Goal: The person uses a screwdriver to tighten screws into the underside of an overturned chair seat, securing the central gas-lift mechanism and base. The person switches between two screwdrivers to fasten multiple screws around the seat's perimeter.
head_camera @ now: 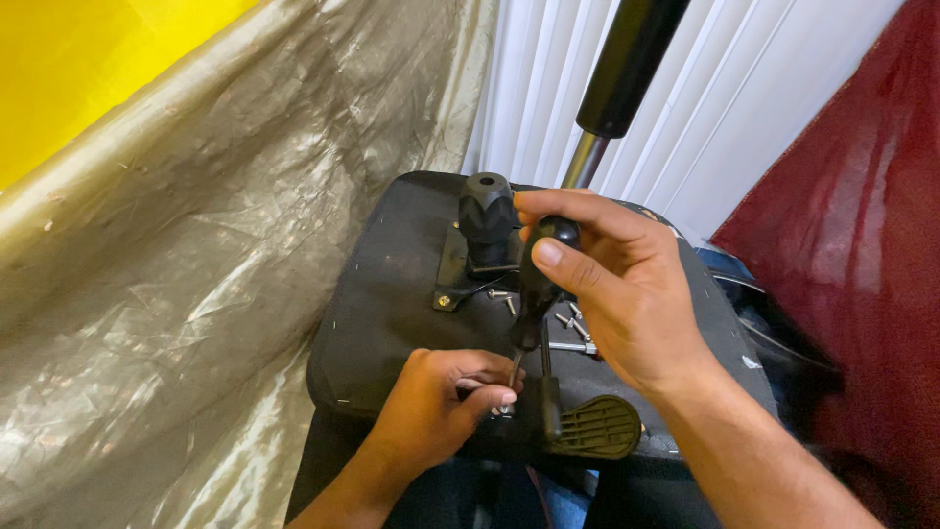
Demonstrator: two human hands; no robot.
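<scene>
The surface here is the black fabric underside of an upturned chair seat [392,294], with a black metal mechanism plate [452,269] bolted on it. Behind it hangs a crinkled tan plastic sheet [196,294] that covers the left side of the view, with a yellow wall [88,69] above it, white vertical blinds [725,108] at the back and a dark red cloth [862,225] on the right.

One black gas cylinder [622,69] rises from the seat on a bare steel rod. One ribbed black knob [487,211] stands on the plate, and one flat ribbed lever paddle [595,428] lies at the near edge. Loose silver screws [578,328] lie on the fabric beside the plate (about five can be made out, though the right hand hides part of the group).

There is one screwdriver [537,289] with a black handle, held upright over the near part of the seat. The right hand [617,284] is clenched around its handle, thumb along the side. The left hand [436,402] rests on the seat and pinches the steel shaft near its tip, where a small screw [505,408] sits under the fingers
</scene>
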